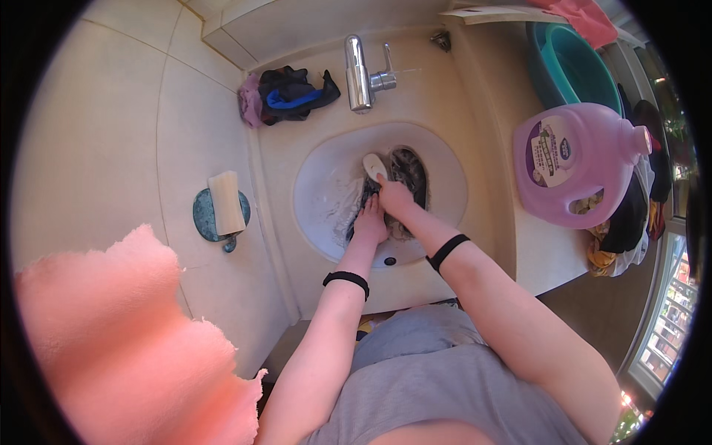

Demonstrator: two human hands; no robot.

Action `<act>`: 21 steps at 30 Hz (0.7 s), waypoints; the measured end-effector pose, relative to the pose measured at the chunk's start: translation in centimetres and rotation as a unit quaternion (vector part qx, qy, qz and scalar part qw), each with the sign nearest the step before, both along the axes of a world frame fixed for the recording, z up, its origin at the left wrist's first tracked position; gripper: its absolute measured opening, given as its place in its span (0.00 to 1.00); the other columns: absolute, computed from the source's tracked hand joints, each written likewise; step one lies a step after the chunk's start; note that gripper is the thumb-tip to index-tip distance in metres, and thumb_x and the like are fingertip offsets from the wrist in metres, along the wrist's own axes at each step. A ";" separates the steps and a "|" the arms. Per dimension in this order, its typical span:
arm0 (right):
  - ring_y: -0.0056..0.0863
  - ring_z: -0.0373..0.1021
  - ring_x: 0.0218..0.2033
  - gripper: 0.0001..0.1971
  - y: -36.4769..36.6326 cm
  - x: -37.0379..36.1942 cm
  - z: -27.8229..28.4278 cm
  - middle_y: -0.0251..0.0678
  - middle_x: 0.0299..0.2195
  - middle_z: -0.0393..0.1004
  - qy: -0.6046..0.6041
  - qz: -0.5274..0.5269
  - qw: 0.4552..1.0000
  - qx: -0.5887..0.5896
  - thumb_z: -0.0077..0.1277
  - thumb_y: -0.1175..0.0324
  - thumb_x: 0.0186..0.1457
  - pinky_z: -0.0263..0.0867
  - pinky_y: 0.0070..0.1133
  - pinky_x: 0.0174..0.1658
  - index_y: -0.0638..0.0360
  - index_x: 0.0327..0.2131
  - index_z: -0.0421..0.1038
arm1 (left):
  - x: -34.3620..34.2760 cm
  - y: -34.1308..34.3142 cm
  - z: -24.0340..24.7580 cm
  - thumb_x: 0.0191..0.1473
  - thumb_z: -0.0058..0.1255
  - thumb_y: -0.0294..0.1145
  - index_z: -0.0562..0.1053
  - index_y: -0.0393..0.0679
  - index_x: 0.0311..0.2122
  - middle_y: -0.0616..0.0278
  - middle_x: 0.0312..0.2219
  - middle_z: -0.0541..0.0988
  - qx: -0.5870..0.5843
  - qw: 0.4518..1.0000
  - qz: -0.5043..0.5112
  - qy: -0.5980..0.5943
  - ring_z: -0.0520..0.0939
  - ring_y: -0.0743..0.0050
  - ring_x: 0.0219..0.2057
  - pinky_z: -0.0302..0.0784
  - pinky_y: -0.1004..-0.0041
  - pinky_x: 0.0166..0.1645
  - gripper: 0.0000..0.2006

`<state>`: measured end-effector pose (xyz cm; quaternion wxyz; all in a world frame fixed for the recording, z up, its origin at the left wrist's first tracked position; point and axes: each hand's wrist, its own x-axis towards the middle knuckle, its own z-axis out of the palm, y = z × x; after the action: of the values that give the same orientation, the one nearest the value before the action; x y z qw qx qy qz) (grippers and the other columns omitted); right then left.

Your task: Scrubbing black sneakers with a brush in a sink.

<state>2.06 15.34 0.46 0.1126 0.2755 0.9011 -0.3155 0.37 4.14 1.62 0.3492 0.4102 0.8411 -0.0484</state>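
In the white oval sink point(308, 194), two dark shoes lie in shallow, sudsy water. My right hand point(396, 197) is closed around a white scrubbing brush point(374, 166), its head against the upper part of the left-hand shoe point(351, 228). Just below it, my left hand point(370, 223) presses on that same shoe and grips it; the hands and brush cover much of it. The other shoe point(409, 170) rests to the right, beside my right hand, and neither hand grips it.
A chrome faucet point(359, 81) stands behind the sink. Dark and purple cloths point(293, 96) are bunched at the back left. Soap point(225, 204) sits on a green dish point(205, 215) at left. On the right ledge are a purple jug point(571, 159), green basin point(575, 67) and clothes. Pink cloth point(133, 341) hangs near left.
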 end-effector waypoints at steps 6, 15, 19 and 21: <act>0.45 0.70 0.28 0.20 -2.6 3.1 1.6 0.50 0.26 0.71 0.001 0.167 0.986 0.028 0.32 0.65 0.53 0.66 0.36 0.31 0.42 0.51 0.58 | -0.5 -1.4 -0.5 0.43 0.48 0.44 0.42 0.39 0.58 0.51 0.58 0.45 -0.013 0.999 0.036 -0.021 0.47 0.57 0.59 0.49 0.65 0.60 0.42; 0.45 0.70 0.31 0.20 -3.9 1.4 2.0 0.47 0.29 0.72 -0.040 0.160 0.986 0.021 0.36 0.66 0.52 0.66 0.35 0.34 0.41 0.49 0.61 | 0.2 -2.4 -1.7 0.43 0.51 0.48 0.42 0.41 0.59 0.55 0.59 0.41 -0.002 0.995 0.095 -0.040 0.44 0.61 0.60 0.45 0.61 0.60 0.44; 0.44 0.70 0.31 0.19 1.7 0.6 2.0 0.45 0.27 0.72 -0.037 0.138 0.989 0.041 0.36 0.67 0.50 0.66 0.36 0.34 0.44 0.48 0.63 | 1.1 -1.6 -0.6 0.46 0.45 0.51 0.39 0.43 0.59 0.53 0.60 0.37 -0.029 0.999 0.024 -0.007 0.39 0.58 0.61 0.41 0.60 0.61 0.42; 0.47 0.70 0.28 0.20 3.3 0.6 0.2 0.47 0.24 0.72 -0.004 0.072 0.997 0.042 0.36 0.68 0.50 0.66 0.38 0.33 0.48 0.48 0.62 | 1.8 -1.3 -0.5 0.45 0.47 0.50 0.40 0.42 0.59 0.54 0.60 0.37 -0.015 0.999 0.042 -0.013 0.40 0.58 0.61 0.42 0.59 0.60 0.43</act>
<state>2.70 18.68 0.71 0.1272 0.2159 0.9305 -0.2671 2.22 2.81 1.16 0.3681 0.3701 0.8519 -0.0414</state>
